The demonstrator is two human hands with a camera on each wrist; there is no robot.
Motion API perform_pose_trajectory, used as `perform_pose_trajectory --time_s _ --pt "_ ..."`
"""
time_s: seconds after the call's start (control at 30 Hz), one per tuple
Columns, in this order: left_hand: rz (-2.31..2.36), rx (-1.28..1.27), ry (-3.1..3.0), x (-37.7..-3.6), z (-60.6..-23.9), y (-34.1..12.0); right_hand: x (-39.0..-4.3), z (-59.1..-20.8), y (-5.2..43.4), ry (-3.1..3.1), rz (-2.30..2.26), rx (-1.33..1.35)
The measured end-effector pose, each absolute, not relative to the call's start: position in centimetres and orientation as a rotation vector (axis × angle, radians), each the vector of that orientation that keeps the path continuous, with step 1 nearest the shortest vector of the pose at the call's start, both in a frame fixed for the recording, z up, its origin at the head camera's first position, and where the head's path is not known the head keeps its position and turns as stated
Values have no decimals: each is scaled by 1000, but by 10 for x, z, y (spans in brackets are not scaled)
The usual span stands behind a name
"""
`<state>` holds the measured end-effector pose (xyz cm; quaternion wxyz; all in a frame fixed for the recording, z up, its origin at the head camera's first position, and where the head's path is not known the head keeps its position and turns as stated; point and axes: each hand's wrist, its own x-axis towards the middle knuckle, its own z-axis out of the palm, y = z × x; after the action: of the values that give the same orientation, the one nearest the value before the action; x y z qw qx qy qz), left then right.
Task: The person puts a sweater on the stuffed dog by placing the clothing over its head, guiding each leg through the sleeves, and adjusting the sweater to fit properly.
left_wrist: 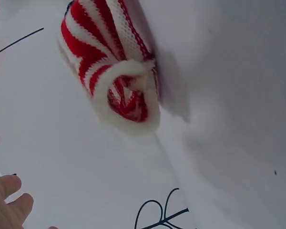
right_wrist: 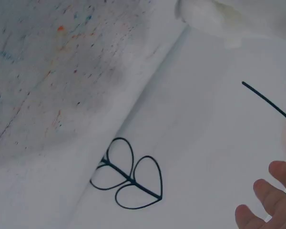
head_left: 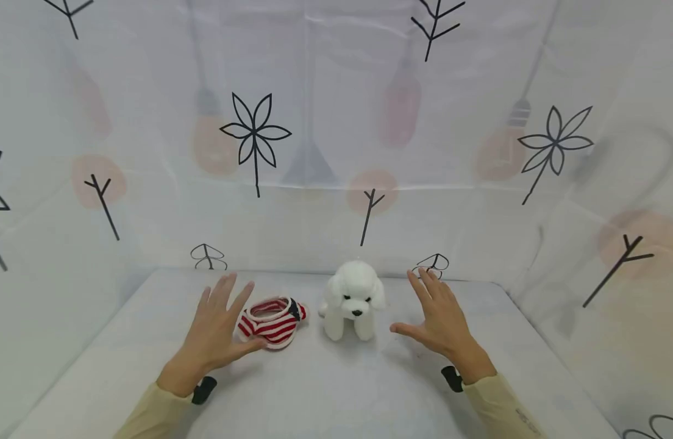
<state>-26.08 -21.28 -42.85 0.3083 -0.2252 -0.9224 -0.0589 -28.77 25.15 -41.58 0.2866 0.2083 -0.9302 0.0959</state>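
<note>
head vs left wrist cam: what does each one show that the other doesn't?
Only the head view shows the white plush dog sitting upright, the right hand open beside it, the whole left hand open with its thumb beside the sweater, and both beige sleeves.

Only the left wrist view shows the sweater's knit close up, looking into one white-trimmed opening, plus just the fingertips at the frame edge.

Both show the red-and-white striped sweater lying on the white table and the leaf-print backdrop.
</note>
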Motion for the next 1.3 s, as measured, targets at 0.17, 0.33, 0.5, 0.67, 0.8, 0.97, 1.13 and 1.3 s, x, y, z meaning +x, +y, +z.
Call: perform_pose_trajectory --time_s 0.17,0.33,0.5,0.67,0.8,0.97,1.13,1.3 --pt "-285 -685 -2395 -254 -418 -201 -281 -407 240 -2413 438 624" --pt "-380 -711 -2406 -246 -408 -188 -270 -394 223 -2361 536 700" --pt "-409 -741 -2392 -242 -399 -179 -269 -383 200 -2277 503 822" --pt "-429 -747 -2401 -240 -397 -176 -272 -377 173 -2199 484 951" --pt "-436 -749 -2406 -237 -399 -177 -271 -373 153 -2198 470 1005" --pt "-433 -742 -2409 -235 -401 -181 -273 -371 130 -2216 420 1069" --pt "-422 -734 -2425 -234 -404 -187 -274 -373 111 -2189 352 1146" --pt "-417 -735 -2431 -234 -407 -194 -273 -372 94 -2166 310 1188"
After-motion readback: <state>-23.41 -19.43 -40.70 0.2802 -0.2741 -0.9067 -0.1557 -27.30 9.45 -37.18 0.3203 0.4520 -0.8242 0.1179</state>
